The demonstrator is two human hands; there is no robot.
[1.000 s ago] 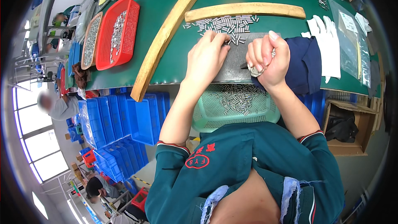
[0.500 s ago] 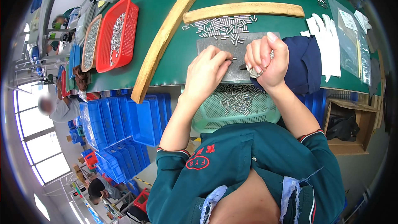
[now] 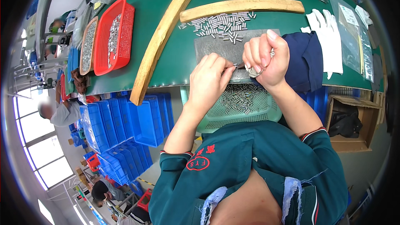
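Note:
My left hand [image 3: 209,79] is closed in a pinch on a small metal pin [image 3: 236,65] above the front of a grey slab [image 3: 208,46]. My right hand [image 3: 268,60] makes a fist around a tool with a pale wrapped handle [image 3: 252,72]; its dark narrow tip points at the pin and looks to touch or nearly touch it. Most of the tool is hidden by my fingers. Beyond the slab lies a loose pile of metal pins [image 3: 223,26]. Below my hands, a green perforated basket [image 3: 216,123] holds many similar pins.
Two wooden strips [image 3: 246,5] border the pile at the back and left. A red basket [image 3: 129,37] of metal parts stands left, beside a shallow tray [image 3: 88,46]. Dark blue cloth [image 3: 302,58] and white gloves [image 3: 329,43] lie right. Blue bins [image 3: 148,121] stand below the table.
My left hand has brought the pin nearer to me, in line with the dark tip of the tool. My right hand stays almost in place. The whole view has shifted slightly.

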